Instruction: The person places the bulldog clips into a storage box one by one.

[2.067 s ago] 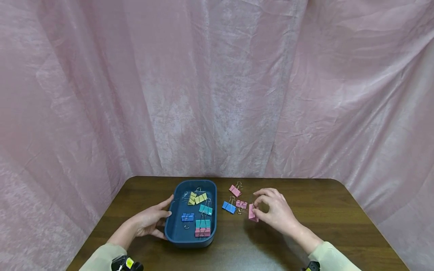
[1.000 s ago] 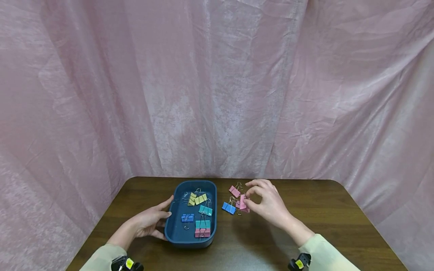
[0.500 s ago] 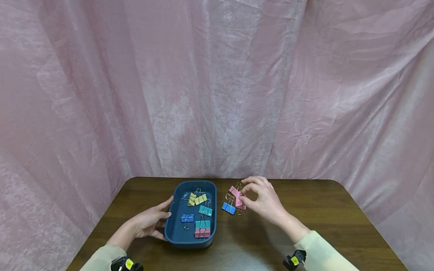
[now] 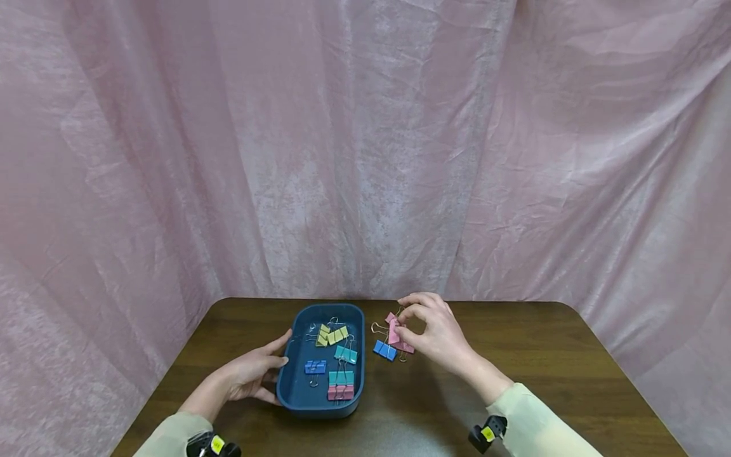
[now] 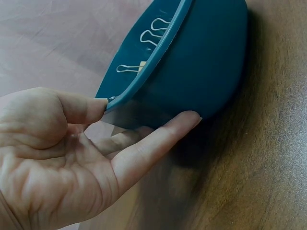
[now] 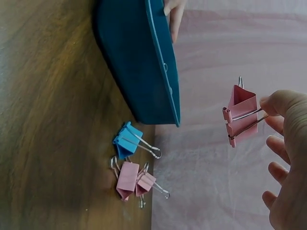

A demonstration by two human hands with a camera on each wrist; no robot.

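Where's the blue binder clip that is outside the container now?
In the head view, the blue binder clip lies on the brown table right of the dark blue container, between it and a pink binder clip.

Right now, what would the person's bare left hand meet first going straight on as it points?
The dark-blue, rounded rectangular box, apparently plastic. The left hand appears to have its fingers against the outer wall, with nothing visible between.
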